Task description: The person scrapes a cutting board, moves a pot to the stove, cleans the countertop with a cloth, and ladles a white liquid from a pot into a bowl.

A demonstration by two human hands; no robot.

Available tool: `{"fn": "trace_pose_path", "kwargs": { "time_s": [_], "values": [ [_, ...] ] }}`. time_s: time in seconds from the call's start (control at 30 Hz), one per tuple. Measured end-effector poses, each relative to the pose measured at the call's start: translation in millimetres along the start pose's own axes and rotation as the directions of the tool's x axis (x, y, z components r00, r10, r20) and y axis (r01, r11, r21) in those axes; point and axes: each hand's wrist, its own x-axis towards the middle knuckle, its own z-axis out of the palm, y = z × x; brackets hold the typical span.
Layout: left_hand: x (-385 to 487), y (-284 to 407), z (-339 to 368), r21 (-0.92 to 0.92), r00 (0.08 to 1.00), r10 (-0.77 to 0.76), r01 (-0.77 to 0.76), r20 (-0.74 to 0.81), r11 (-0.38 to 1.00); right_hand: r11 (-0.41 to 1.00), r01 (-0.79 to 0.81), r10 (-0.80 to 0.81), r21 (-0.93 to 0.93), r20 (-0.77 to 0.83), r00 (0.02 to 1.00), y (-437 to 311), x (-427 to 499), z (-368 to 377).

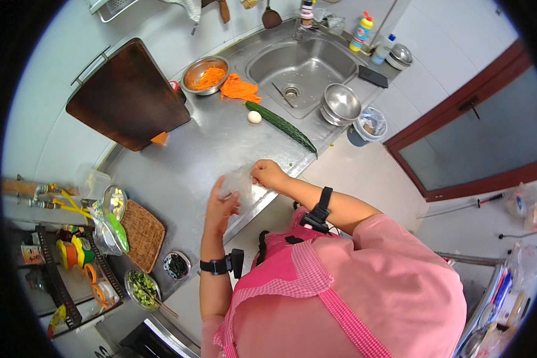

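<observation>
Over the front edge of the steel counter (179, 152), a thin clear plastic bag (238, 182) spans the space between my hands. My right hand (268, 173) pinches its right side with closed fingers. At the bag's left side is my left hand (222, 206), fingers spread and partly behind or in the film; whether it grips the bag I cannot tell. Beyond them lie a long green cucumber (283, 125) and an egg (254, 117), close together. An orange cloth (240, 88) rests beside a steel bowl (185, 80) of shredded carrot (210, 78).
A sink (304, 67) is at the back, with stacked steel bowls (342, 102) at its right corner. A dark cutting board (129, 98) leans on the wall. At left are a woven tray (145, 232), a bowl of dark food (176, 266) and a bowl of chopped greens (142, 290) with chopsticks.
</observation>
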Motion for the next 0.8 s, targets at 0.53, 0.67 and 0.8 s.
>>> {"fn": "trace_pose_path", "kwargs": {
  "time_s": [0.53,0.67,0.8],
  "values": [
    [85.0,8.1,181.6,-0.147,0.996,-0.083,0.081,-0.011,0.986,0.898,0.428,-0.355,-0.104,0.405,0.843,-71.0,5.4,-180.2],
    [91.6,6.5,199.2,-0.112,0.998,-0.011,0.005,-0.055,0.994,0.829,0.455,-0.325,-0.324,0.383,0.865,-75.1,22.7,-214.0],
    [91.8,-2.2,206.5,0.201,0.947,0.151,-0.096,-0.282,0.975,0.916,0.357,-0.255,-0.183,0.423,0.870,-74.5,32.2,-218.0]
  ]
}}
